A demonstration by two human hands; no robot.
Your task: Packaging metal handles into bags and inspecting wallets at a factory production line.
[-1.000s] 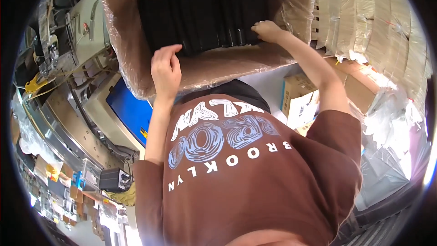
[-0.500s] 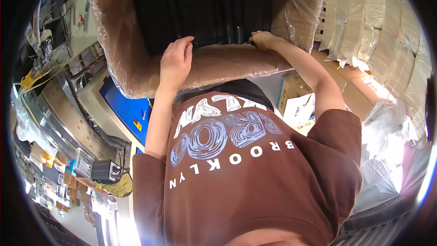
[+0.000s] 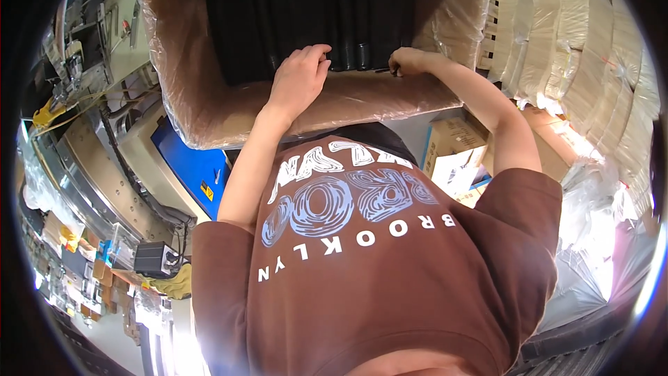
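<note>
A large carton (image 3: 188, 83) with a clear plastic liner stands in front of me. Inside it lies a black, glossy, ridged plastic piece (image 3: 303, 10), too dark to make out its full shape. My left hand (image 3: 299, 80) is over the near edge of the black piece, palm down, its fingers loosely bent and nothing seen in them. Farther right along the same edge, my right hand (image 3: 412, 61) has its fingers curled and pinched together. A thin dark strip shows beside those fingertips, but whatever they hold is mostly hidden.
Plastic-wrapped stacks of pale packages (image 3: 557, 21) rise on the right. Below them sit brown cardboard boxes (image 3: 456, 143) and clear plastic bags (image 3: 584, 257). At left are a machine with a blue panel (image 3: 191, 160), a small black box with cables (image 3: 154, 259) and a cluttered bench.
My left hand has moved right along the near edge of the black piece, closer to my right hand. The right hand has shifted slightly right, still curled.
</note>
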